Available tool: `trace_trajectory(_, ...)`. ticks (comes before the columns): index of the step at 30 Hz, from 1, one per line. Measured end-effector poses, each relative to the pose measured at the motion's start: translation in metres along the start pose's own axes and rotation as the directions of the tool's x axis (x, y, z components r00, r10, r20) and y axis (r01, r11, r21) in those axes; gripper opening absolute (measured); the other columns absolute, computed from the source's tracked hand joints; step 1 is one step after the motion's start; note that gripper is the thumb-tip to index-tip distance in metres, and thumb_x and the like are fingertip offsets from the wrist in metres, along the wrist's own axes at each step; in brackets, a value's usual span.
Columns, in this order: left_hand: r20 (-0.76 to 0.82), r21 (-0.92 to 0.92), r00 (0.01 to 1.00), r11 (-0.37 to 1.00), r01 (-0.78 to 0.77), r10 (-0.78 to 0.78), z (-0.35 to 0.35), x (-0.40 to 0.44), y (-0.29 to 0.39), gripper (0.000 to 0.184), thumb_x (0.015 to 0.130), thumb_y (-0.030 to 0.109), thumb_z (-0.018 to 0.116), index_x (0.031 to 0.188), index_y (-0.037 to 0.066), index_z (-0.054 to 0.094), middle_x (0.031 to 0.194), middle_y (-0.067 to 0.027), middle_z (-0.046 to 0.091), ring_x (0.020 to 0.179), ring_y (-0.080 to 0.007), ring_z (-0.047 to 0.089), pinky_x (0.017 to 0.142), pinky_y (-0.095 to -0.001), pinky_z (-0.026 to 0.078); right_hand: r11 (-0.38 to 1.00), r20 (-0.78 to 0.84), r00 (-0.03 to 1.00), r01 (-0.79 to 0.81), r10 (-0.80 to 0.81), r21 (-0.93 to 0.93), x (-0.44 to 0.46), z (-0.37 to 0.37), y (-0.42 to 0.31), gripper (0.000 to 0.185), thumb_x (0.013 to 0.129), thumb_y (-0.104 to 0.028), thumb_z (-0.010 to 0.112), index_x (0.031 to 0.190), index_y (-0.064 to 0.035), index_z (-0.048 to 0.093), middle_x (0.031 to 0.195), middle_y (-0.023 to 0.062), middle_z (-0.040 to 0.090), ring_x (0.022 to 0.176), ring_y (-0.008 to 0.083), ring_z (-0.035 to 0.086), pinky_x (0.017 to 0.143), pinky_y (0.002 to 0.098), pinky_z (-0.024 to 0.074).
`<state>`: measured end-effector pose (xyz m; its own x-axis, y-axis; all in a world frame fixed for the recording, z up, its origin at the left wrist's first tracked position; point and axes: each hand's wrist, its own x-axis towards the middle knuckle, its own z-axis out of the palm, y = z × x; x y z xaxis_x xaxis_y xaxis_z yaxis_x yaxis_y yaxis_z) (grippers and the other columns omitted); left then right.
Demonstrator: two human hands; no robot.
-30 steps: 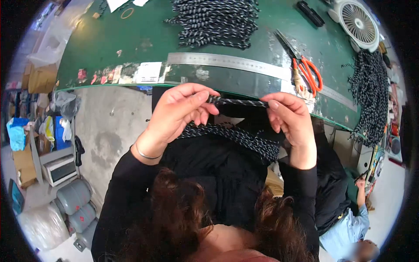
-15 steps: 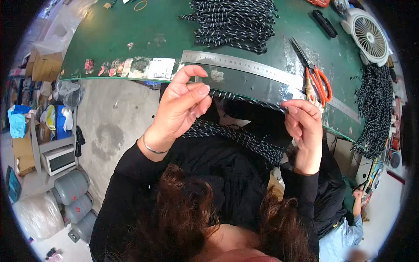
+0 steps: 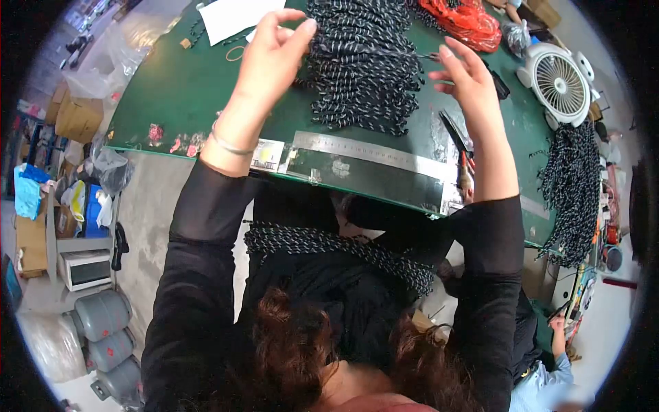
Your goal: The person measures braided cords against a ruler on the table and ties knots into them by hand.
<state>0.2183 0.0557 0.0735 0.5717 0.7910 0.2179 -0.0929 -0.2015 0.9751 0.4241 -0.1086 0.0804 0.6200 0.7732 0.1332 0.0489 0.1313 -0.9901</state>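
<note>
My left hand (image 3: pixel 269 63) is at the left edge of a pile of short black-and-white flecked cords (image 3: pixel 364 86), thumb and index finger apart, nothing visible between them. At the pile's right side my right hand (image 3: pixel 468 77) has its fingers spread and curved. One slightly blurred cord (image 3: pixel 388 52) lies across the top of the pile, its right end close to the right fingertips. Whether those fingertips touch it is hard to see. More flecked cords (image 3: pixel 316 242) lie in a bundle across my lap.
A steel ruler (image 3: pixel 364 150) lies along the front edge of the green table (image 3: pixel 178 103). Scissors (image 3: pixel 463 161) are partly hidden under my right forearm. A white fan (image 3: pixel 559 86), hanging cords (image 3: pixel 573 192) and a red bag (image 3: pixel 467 26) are at the right. Another person's arm (image 3: pixel 559 336) shows lower right.
Both hands have moved forward from the table's front edge to the cord pile. The cord stretched between them now appears laid across the pile, and the fingers have opened.
</note>
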Motion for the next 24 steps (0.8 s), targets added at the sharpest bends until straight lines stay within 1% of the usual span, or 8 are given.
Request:
trace_trajectory(2, -0.133, 0.166, 0.926, 0.929, -0.330, 0.353, -0.008, -0.005, 0.012, 0.023, 0.097, 0.012, 0.058, 0.119, 0.004, 0.061, 0.072, 0.0023, 0.053, 0.059, -0.0049, 0.041, 0.052, -0.0172, 0.030, 0.992, -0.017, 0.996, 0.091, -0.093, -0.089, -0.002, -0.006, 0.011, 0.037, 0.098, -0.014, 0.059, 0.132, -0.0006, 0.055, 0.099, 0.0116, 0.069, 0.074, 0.0120, 0.060, 0.066, 0.0219, 0.0475)
trace_trajectory(6, -0.177, -0.287, 0.789, 0.736, -0.613, 0.588, -0.038, -0.062, 0.050, 0.029, 0.093, 0.015, 0.065, 0.118, 0.001, 0.063, 0.078, -0.0040, 0.058, 0.066, -0.0102, 0.044, 0.057, -0.0227, 0.036, 0.982, -0.010, 0.993, 0.117, -0.120, -0.151, -0.042, -0.014, 0.033, 0.040, 0.098, -0.010, 0.059, 0.137, -0.0012, 0.051, 0.105, 0.0131, 0.069, 0.078, 0.0138, 0.062, 0.070, 0.0239, 0.0497)
trace_trajectory(7, -0.138, -0.226, 0.762, 0.729, -0.646, 0.633, -0.042, -0.076, 0.061, 0.042, 0.089, 0.034, 0.071, 0.116, 0.003, 0.063, 0.086, -0.0022, 0.048, 0.064, -0.0122, 0.035, 0.055, -0.0271, 0.031, 0.991, 0.011, 0.998, 0.070, -0.069, -0.113, -0.061, -0.013, 0.037, 0.040, 0.098, -0.009, 0.059, 0.136, -0.0011, 0.052, 0.104, 0.0132, 0.069, 0.078, 0.0140, 0.061, 0.070, 0.0240, 0.0496)
trace_trajectory(9, 0.040, -0.561, 0.771, 0.653, -0.509, 0.635, -0.044, -0.101, 0.094, 0.044, 0.082, 0.036, 0.078, 0.109, 0.004, 0.063, 0.097, -0.0039, 0.046, 0.066, -0.0132, 0.035, 0.059, -0.0259, 0.032, 0.998, -0.013, 0.999, 0.029, -0.030, -0.052, -0.087, -0.011, 0.043, 0.038, 0.097, -0.005, 0.059, 0.134, -0.0008, 0.053, 0.100, 0.0121, 0.068, 0.077, 0.0138, 0.060, 0.070, 0.0234, 0.0491)
trace_trajectory(14, 0.106, -0.537, 0.779, 0.695, -0.478, 0.618, 0.001, -0.103, 0.089, 0.041, 0.083, 0.034, 0.077, 0.107, 0.004, 0.063, 0.096, -0.0040, 0.047, 0.067, -0.0131, 0.036, 0.059, -0.0259, 0.033, 1.000, -0.071, 0.997, 0.017, -0.017, -0.007, -0.128, -0.011, 0.046, 0.033, 0.097, -0.002, 0.057, 0.130, 0.0004, 0.056, 0.097, 0.0106, 0.068, 0.076, 0.0129, 0.060, 0.071, 0.0223, 0.0491)
trace_trajectory(19, 0.160, -0.481, 0.805, 0.757, -0.442, 0.571, -0.055, -0.132, 0.079, 0.037, 0.083, 0.031, 0.076, 0.105, 0.003, 0.063, 0.094, -0.0042, 0.049, 0.067, -0.0130, 0.038, 0.060, -0.0259, 0.034, 1.000, -0.071, 0.997, -0.024, 0.024, -0.001, -0.158, -0.017, 0.048, 0.028, 0.096, 0.000, 0.058, 0.124, 0.0011, 0.060, 0.095, 0.0088, 0.069, 0.077, 0.0117, 0.062, 0.070, 0.0212, 0.0506)
trace_trajectory(20, 0.169, -0.468, 0.810, 0.769, -0.436, 0.562, 0.062, -0.157, 0.093, 0.036, 0.084, 0.030, 0.076, 0.104, 0.003, 0.063, 0.094, -0.0042, 0.049, 0.067, -0.0130, 0.039, 0.060, -0.0259, 0.034, 0.998, -0.063, 0.997, -0.048, 0.046, -0.028, -0.164, -0.017, 0.047, 0.026, 0.096, 0.000, 0.058, 0.122, 0.0014, 0.062, 0.094, 0.0088, 0.069, 0.078, 0.0118, 0.062, 0.071, 0.0212, 0.0507)
trace_trajectory(24, 0.222, -0.417, 0.817, 0.809, -0.414, 0.532, 0.075, -0.169, 0.102, 0.033, 0.084, 0.028, 0.074, 0.102, 0.003, 0.063, 0.093, -0.0043, 0.050, 0.068, -0.0129, 0.040, 0.061, -0.0259, 0.035, 0.985, -0.050, 0.987, -0.155, 0.152, -0.074, -0.185, -0.008, 0.041, 0.018, 0.095, 0.000, 0.060, 0.111, 0.0021, 0.068, 0.089, 0.0085, 0.070, 0.079, 0.0125, 0.064, 0.071, 0.0211, 0.0507)
